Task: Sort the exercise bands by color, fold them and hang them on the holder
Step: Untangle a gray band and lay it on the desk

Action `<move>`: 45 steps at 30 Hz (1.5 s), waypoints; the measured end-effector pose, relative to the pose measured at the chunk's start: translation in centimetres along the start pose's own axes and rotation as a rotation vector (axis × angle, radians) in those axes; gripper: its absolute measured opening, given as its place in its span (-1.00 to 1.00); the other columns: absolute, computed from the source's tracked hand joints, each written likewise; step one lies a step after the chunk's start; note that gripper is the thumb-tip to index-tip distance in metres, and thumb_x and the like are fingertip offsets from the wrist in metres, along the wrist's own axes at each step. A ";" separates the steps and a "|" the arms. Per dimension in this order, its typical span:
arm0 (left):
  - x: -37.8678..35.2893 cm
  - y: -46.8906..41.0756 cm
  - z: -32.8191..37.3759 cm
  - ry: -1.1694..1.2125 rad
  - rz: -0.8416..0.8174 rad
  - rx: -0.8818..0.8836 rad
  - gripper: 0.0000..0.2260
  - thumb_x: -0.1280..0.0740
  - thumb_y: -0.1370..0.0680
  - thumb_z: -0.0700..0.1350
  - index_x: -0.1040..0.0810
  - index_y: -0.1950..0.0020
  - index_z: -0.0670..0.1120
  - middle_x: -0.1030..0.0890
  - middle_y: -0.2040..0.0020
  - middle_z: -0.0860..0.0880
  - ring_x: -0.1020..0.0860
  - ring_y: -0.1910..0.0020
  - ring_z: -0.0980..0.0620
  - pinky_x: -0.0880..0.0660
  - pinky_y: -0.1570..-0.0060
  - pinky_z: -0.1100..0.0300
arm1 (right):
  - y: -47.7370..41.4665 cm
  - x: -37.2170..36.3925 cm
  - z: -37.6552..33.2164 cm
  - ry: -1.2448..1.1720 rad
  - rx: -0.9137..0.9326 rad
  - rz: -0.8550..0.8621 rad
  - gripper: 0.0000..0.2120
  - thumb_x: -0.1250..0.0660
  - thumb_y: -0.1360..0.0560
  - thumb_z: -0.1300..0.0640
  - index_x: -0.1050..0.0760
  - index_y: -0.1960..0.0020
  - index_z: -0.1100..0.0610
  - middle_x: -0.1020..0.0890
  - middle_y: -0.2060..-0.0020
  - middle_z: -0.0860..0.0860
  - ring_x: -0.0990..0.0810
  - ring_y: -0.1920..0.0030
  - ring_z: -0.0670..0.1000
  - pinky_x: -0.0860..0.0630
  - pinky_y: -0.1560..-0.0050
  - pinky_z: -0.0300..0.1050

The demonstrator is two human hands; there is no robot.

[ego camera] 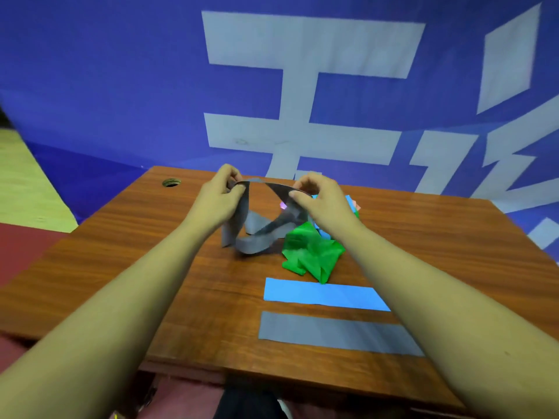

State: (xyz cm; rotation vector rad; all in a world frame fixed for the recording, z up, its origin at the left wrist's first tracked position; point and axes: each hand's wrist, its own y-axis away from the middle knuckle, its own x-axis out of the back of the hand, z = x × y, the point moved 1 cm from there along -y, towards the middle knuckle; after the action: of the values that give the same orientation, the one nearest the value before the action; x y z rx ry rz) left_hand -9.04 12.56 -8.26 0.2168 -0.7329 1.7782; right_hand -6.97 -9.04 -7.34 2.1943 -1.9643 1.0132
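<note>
A loose grey exercise band (257, 234) hangs twisted between both hands above the far middle of the wooden table (121, 267). My left hand (216, 199) pinches one end of it and my right hand (320, 199) pinches the other, with its slack resting on the table. A crumpled green band (311, 252) lies just right of the slack. A folded blue band (323, 294) lies flat nearer to me, and a folded grey band (335, 332) lies flat below it. Bits of blue and pink bands (352, 204) peek out behind my right hand. No holder is in view.
A round cable hole (171, 182) sits in the table's far left corner. A blue banner with white characters (302, 86) stands right behind the table. Red floor (27, 246) shows at the left.
</note>
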 end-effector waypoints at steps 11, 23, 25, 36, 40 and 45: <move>0.7 1.9 3.1 0.096 -0.202 -0.037 -0.68 -0.30 -0.47 -0.31 -0.51 -0.12 0.05 -0.61 -0.12 0.03 -0.56 -0.13 0.15 -0.49 -0.17 0.09 | 1.1 4.0 -5.8 -0.324 -0.184 -0.045 -0.96 -0.43 -0.47 0.27 -0.58 0.10 0.21 -0.56 0.36 0.01 -0.47 0.45 -0.21 -0.38 0.42 -0.37; -2.4 4.5 8.9 0.533 -0.373 -0.042 -0.85 -0.37 -0.48 0.01 -0.51 0.14 -0.06 -0.49 0.19 -0.14 -0.45 0.23 0.07 -0.36 0.22 0.23 | 3.5 7.9 -7.5 -0.268 -0.245 -0.228 -0.85 -0.48 -0.44 0.20 -0.63 0.00 0.19 -0.62 0.14 0.14 -0.55 0.12 0.03 -0.45 0.05 0.02; -2.4 4.6 9.4 0.593 -0.321 -0.048 -0.89 -0.38 -0.47 -0.02 -0.50 0.17 -0.03 -0.44 0.18 -0.15 -0.42 0.25 0.05 -0.36 0.24 0.24 | 3.9 8.2 -6.8 -0.301 -0.299 -0.181 -0.75 -0.48 -0.44 0.20 -0.59 -0.10 0.17 -0.64 0.06 0.12 -0.62 0.06 0.01 -0.54 -0.06 0.03; -2.7 5.6 9.7 0.649 -0.419 -0.076 -0.94 -0.35 -0.51 -0.11 -0.49 0.12 -0.05 -0.58 0.22 -0.06 -0.51 0.26 0.07 -0.43 0.28 0.31 | 5.8 7.8 -5.6 -0.703 -0.532 -0.254 -0.97 -0.38 -0.51 0.29 -0.57 0.06 0.21 -0.64 0.15 0.14 -0.64 0.09 0.11 -0.61 -0.08 0.02; -2.9 6.0 9.5 0.420 -0.417 -0.111 -0.96 -0.35 -0.57 -0.23 -0.51 0.06 -0.16 -0.64 0.17 -0.01 -0.57 0.17 0.12 -0.48 0.14 0.27 | 5.2 8.3 -5.6 -0.745 -0.492 -0.189 -0.80 -0.35 -0.46 0.44 -0.57 -0.06 0.30 -0.65 0.18 0.15 -0.64 0.15 0.08 -0.62 0.08 -0.10; -3.9 6.4 9.4 0.456 -0.368 -0.098 -0.73 -0.39 -0.47 0.08 -0.58 -0.10 -0.02 -0.64 -0.08 -0.11 -0.59 -0.11 -0.04 -0.48 -0.18 -0.04 | 4.9 9.0 -6.8 -0.716 -0.418 -0.273 -0.71 -0.31 -0.45 0.49 -0.54 -0.14 0.30 -0.63 0.14 0.16 -0.62 0.10 0.08 -0.60 0.06 -0.17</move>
State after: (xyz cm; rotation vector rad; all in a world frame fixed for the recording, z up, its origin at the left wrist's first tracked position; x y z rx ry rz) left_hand -15.59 2.97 -5.10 -0.1147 -0.4153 1.3667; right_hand -14.41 -15.04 0.40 2.6481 -1.7478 -0.2516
